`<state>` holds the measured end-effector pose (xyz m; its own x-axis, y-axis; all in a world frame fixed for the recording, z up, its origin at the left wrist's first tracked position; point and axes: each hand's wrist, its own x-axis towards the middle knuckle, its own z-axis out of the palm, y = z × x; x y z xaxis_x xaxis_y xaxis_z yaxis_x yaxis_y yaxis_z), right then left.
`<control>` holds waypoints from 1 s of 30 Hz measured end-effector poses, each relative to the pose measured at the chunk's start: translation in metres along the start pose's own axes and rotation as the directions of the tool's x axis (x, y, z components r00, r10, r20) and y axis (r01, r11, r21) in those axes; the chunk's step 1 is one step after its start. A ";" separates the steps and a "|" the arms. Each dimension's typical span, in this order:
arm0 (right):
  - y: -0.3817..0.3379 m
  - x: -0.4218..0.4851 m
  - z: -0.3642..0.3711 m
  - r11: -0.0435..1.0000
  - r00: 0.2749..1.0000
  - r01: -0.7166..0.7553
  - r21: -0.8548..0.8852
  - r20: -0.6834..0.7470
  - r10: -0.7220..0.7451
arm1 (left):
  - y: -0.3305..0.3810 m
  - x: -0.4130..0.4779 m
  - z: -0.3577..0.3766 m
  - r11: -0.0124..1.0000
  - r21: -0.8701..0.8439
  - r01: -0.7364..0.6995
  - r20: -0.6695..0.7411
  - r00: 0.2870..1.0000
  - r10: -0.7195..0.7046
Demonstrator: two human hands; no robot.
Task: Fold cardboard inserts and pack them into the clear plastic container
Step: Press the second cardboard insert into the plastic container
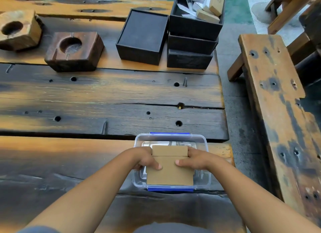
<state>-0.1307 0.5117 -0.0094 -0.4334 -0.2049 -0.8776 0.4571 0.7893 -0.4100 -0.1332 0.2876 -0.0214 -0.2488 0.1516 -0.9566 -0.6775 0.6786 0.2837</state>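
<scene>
A brown cardboard insert (169, 172) is held over the clear plastic container (205, 142), which has blue clips at its near and far ends. The insert's far flap is bent along a crease. My left hand (147, 158) grips its left edge, thumb on top. My right hand (196, 158) grips its right edge, thumb on top as well. The container sits at the near right part of the wooden table. Whether anything lies under the insert is hidden.
A stack of black boxes (191, 45) at the far right holds more cardboard pieces (211, 8) and white packets. An open black box (142, 36) stands beside it. Two wooden blocks with round hollows (74, 50) sit far left. A wooden bench (278, 111) runs along the right.
</scene>
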 end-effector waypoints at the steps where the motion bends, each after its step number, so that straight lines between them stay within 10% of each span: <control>1: 0.000 0.000 0.001 1.000 1.000 -0.005 0.004 -0.001 0.005 | 0.000 -0.001 0.000 1.000 0.007 -0.002 -0.005 1.000 0.002; 16: 0.004 -0.040 0.024 1.000 0.959 -0.022 0.017 -0.283 0.025 | -0.031 -0.045 0.036 0.901 -0.257 -0.349 -0.322 0.910 0.260; 24: -0.004 -0.085 0.057 0.968 0.840 -0.028 -0.250 -0.530 -0.113 | -0.058 -0.080 0.054 0.896 0.054 -0.440 -0.658 0.660 0.363; 30: -0.028 -0.113 0.090 0.924 0.740 -0.153 -0.349 -0.660 -0.127 | -0.085 -0.105 0.044 0.888 0.252 -0.385 -0.634 0.628 0.452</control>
<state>-0.0247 0.4608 0.0792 -0.8915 0.1303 -0.4339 0.2176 0.9632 -0.1578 -0.0190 0.2453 0.0518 -0.9010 -0.0541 -0.4304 -0.3318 0.7251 0.6034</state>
